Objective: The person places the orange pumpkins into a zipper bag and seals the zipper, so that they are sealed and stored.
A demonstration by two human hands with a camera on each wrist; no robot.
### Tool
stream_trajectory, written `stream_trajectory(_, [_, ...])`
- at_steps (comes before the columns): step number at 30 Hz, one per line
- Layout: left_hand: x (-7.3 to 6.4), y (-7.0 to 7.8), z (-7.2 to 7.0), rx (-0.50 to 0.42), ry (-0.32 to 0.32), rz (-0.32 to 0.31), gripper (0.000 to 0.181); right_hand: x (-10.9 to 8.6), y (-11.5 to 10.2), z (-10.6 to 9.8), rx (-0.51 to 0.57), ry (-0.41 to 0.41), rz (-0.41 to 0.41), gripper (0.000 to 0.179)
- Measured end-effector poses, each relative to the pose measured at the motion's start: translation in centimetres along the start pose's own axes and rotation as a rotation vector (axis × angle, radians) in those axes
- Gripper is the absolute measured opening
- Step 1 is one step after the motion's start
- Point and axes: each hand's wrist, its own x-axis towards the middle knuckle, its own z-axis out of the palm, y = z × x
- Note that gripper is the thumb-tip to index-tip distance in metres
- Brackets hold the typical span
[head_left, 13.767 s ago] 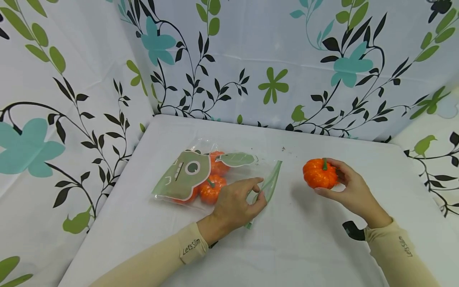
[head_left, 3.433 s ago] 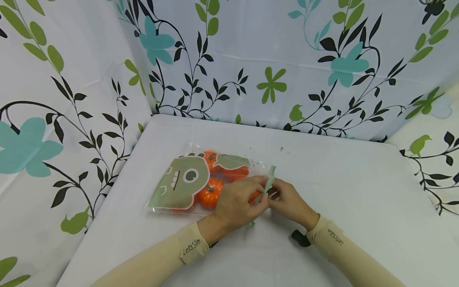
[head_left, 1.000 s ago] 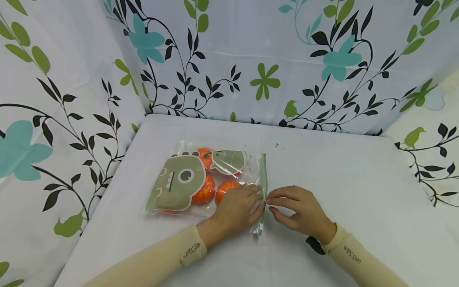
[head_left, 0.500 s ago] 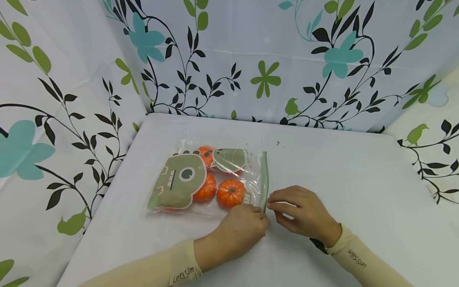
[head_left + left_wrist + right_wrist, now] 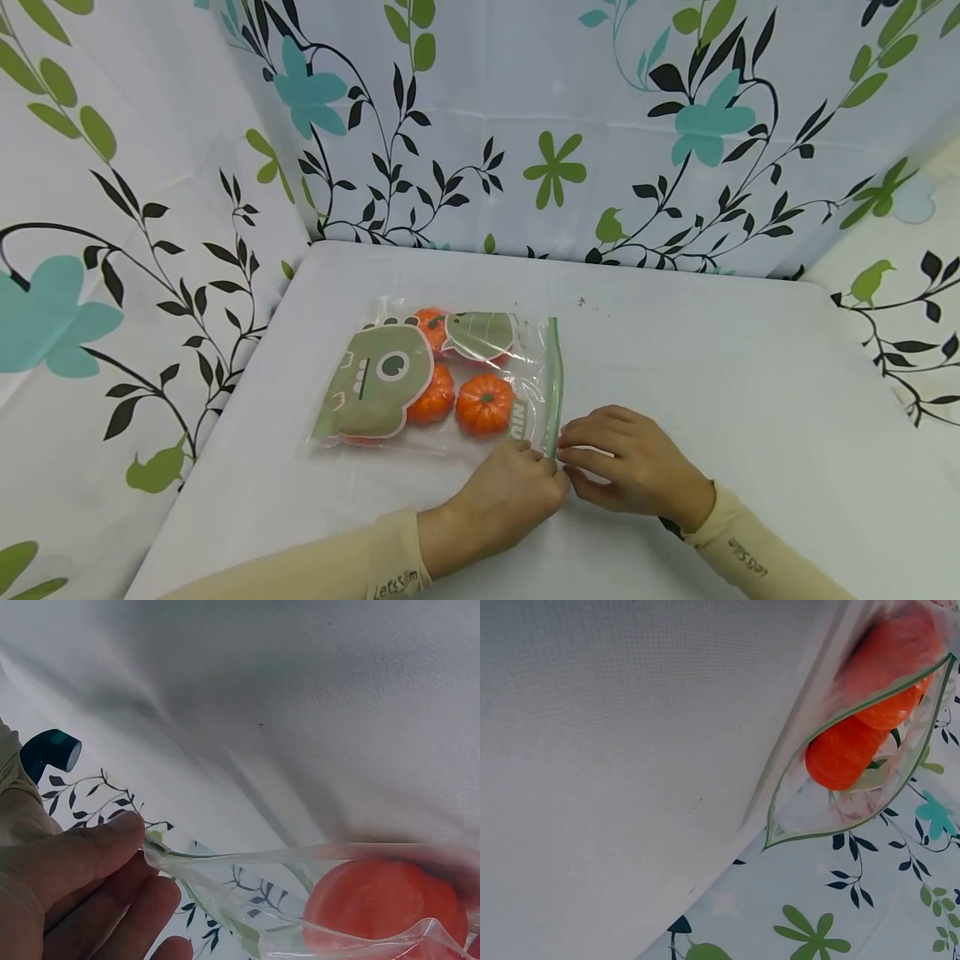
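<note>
A clear zip bag [image 5: 536,358] with a green seal strip and a green monster print lies flat on the table. Several small orange pumpkins [image 5: 486,404] are inside it. In the right wrist view its green-edged mouth [image 5: 810,838] gapes. My left hand [image 5: 498,500] pinches the near corner of the seal between thumb and finger, seen closely in the left wrist view. My right hand [image 5: 637,462] is just right of that corner, fingers loosely bent and thumb apart, fingertips close to the left hand. Whether they touch the bag cannot be told; the right wrist view shows no hand.
The white-covered table [image 5: 712,350] extends right of the bag and towards the back. Patterned curtains [image 5: 480,125] hang behind and at both sides. A dark wrist camera [image 5: 52,750] sits by the right sleeve.
The right hand first held a pumpkin away from the bag, then worked at its mouth. The left hand slid nearer along the seal and now pinches its corner; the right hand shifted slightly nearer.
</note>
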Motion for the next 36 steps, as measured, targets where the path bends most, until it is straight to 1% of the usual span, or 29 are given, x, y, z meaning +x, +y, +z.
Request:
stream_trajectory(5, [-0.3, 0.2, 0.3, 0.0, 0.033, -0.004, 0.011, -0.4, 0.0, 0.6, 0.007, -0.031, -0.012, 0.024])
stream_trajectory(10, [-0.5, 0.2, 0.2, -0.009, 0.055, -0.019, 0.012, -0.6, -0.1, 1.0, 0.015, -0.045, -0.007, 0.025])
stream_trajectory(16, [-0.7, 0.1, -0.1, -0.023, 0.08, -0.029, 0.013, -0.5, -0.1, 1.3, 0.014, -0.03, -0.025, 0.023])
stream_trajectory(22, [-0.8, -0.2, -0.3, -0.033, 0.117, -0.046, 0.013, -0.3, -0.1, 1.4, 0.019, -0.019, -0.019, 0.022])
stream_trajectory(31, [-0.9, -0.8, -0.7, -0.074, 0.121, -0.074, 0.011, 0.0, -0.3, 1.9, -0.008, 0.012, -0.033, 0.022])
stream_trajectory(36, [-1.0, -1.0, -0.8, -0.115, 0.14, -0.103, 0.011, 0.2, -0.3, 2.1, -0.014, 0.031, -0.027, 0.022])
